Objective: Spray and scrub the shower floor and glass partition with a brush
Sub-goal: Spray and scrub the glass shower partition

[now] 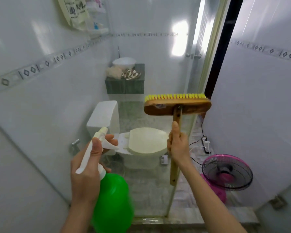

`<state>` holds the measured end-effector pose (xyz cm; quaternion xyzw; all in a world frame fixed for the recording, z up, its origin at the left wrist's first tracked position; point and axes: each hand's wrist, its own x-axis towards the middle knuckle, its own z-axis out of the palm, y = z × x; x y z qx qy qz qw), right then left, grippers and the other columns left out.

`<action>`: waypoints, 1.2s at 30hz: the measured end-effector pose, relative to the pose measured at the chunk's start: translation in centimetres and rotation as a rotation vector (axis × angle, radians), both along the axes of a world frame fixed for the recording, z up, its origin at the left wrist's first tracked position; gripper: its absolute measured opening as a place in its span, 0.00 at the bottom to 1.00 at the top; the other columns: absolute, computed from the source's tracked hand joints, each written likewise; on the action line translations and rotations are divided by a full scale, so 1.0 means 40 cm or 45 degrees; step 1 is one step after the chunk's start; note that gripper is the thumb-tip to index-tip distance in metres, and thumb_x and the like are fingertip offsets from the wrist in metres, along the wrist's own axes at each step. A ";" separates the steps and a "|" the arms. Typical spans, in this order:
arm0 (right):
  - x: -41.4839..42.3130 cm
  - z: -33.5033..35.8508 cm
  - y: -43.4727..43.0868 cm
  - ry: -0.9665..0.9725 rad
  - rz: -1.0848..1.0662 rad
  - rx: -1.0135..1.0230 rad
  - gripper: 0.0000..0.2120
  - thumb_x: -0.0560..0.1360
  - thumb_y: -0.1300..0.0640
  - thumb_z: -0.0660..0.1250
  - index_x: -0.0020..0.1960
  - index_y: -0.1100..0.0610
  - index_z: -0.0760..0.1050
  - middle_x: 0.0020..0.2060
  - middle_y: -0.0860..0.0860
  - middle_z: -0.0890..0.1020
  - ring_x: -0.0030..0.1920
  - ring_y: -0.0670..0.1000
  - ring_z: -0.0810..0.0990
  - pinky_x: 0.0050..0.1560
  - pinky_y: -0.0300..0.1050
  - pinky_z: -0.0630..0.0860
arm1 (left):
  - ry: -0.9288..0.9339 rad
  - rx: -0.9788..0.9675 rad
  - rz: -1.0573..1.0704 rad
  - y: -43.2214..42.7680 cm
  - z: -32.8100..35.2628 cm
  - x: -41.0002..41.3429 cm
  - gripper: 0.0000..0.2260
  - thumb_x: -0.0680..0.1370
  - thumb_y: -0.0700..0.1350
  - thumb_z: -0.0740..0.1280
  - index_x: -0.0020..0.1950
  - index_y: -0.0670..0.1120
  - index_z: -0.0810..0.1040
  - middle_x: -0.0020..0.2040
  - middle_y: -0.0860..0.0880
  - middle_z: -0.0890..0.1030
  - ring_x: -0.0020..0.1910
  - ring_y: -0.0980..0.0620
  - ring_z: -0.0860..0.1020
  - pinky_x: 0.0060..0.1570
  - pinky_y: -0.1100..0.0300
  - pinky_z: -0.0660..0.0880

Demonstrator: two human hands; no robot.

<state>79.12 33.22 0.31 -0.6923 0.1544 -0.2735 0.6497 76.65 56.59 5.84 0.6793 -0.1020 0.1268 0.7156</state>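
My left hand (86,167) grips a green spray bottle (113,200) by its white trigger head, with the fingers round the trigger and the nozzle aimed forward. My right hand (177,145) grips the wooden handle of a scrub brush (177,105). The brush head is raised, its yellow bristles facing away from me and lying at or against the glass partition (158,68). Beyond the glass I see the speckled shower floor (146,187).
A white toilet (146,142) with its tank stands behind the glass, and a green ledge (124,84) beyond it holds a bowl and cloths. A pink fan (227,172) and a power strip with cables sit on the floor at the right. White tiled walls close in on both sides.
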 end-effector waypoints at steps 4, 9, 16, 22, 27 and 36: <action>0.027 0.073 -0.015 -0.175 0.033 -0.024 0.29 0.72 0.29 0.58 0.26 0.51 0.60 0.20 0.49 0.61 0.20 0.48 0.59 0.24 0.42 0.56 | -0.033 -0.016 0.022 0.001 0.041 0.003 0.27 0.73 0.71 0.61 0.49 0.50 0.86 0.50 0.54 0.87 0.52 0.51 0.85 0.26 0.63 0.76; -0.024 -0.036 0.020 0.021 0.056 -0.029 0.33 0.62 0.20 0.57 0.23 0.49 0.61 0.20 0.46 0.62 0.22 0.47 0.60 0.27 0.47 0.57 | -0.047 -0.042 0.018 0.009 0.081 0.017 0.24 0.73 0.67 0.59 0.50 0.52 0.86 0.49 0.53 0.88 0.53 0.48 0.84 0.25 0.63 0.76; 0.058 0.360 0.000 -0.254 0.074 -0.229 0.26 0.77 0.35 0.55 0.27 0.50 0.61 0.23 0.49 0.63 0.21 0.47 0.61 0.23 0.40 0.60 | -0.070 -0.067 0.029 0.008 0.113 0.032 0.26 0.73 0.67 0.60 0.52 0.49 0.86 0.48 0.49 0.88 0.52 0.48 0.85 0.25 0.64 0.76; -0.030 -0.024 0.019 0.024 0.016 -0.115 0.33 0.62 0.19 0.55 0.27 0.50 0.63 0.21 0.45 0.65 0.23 0.47 0.64 0.29 0.47 0.61 | -0.083 -0.085 0.026 0.028 0.122 0.038 0.22 0.76 0.65 0.60 0.51 0.53 0.86 0.48 0.48 0.88 0.51 0.45 0.85 0.25 0.62 0.77; 0.005 0.235 -0.017 -0.077 -0.026 -0.215 0.31 0.68 0.24 0.55 0.28 0.52 0.63 0.23 0.51 0.63 0.22 0.49 0.62 0.26 0.45 0.61 | -0.095 -0.051 0.013 0.036 0.120 0.042 0.20 0.74 0.68 0.60 0.47 0.60 0.87 0.49 0.49 0.88 0.52 0.46 0.85 0.25 0.62 0.76; -0.074 -0.005 -0.017 0.090 0.000 -0.032 0.35 0.59 0.18 0.56 0.28 0.52 0.61 0.22 0.50 0.62 0.23 0.48 0.60 0.25 0.42 0.58 | -0.098 -0.087 0.007 0.052 0.125 0.034 0.18 0.74 0.68 0.60 0.48 0.63 0.86 0.50 0.48 0.87 0.52 0.45 0.85 0.26 0.60 0.76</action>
